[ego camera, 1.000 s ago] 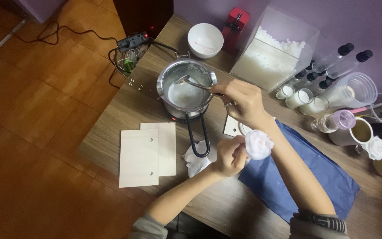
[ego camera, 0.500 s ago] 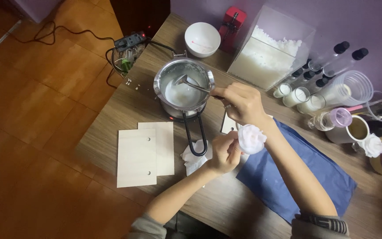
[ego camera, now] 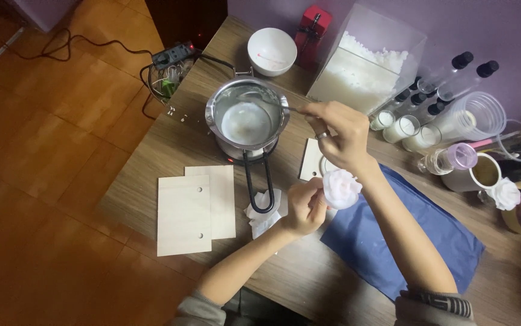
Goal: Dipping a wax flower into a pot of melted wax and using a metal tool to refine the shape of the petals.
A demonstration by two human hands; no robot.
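Seen from the head camera, the right hand (ego camera: 337,134) was closed on the thin handle of a metal spoon (ego camera: 284,106) that reached over the rim of the round steel melting pot (ego camera: 247,116), which held a pool of pale white liquid. The left hand (ego camera: 304,207) pinched a white, rose-shaped wax flower (ego camera: 340,188) by its underside, in front of the pot and beside the edge of the blue cloth (ego camera: 402,235) on the wooden tabletop (ego camera: 151,166).

To do this step well, I would judge, the spoon should stay level as it comes off the pot, and the flower should be held close to the pot's rim, so that any drips fall into the pot or onto the cloth. A light pinch seems wise, since the petals look fragile.

Behind the pot stood a small red box-shaped object (ego camera: 311,27) and a white round bowl (ego camera: 272,51). To the pot's right a clear square-sided container (ego camera: 363,63) was heaped with white flakes. Beyond it lay clear bottles with black caps (ego camera: 453,69), with small glass jars of white wax (ego camera: 402,128) in front of them. Two pale rectangular wooden boards (ego camera: 195,206) lay in front of the pot, to its left. No labels could be made out on any of these.
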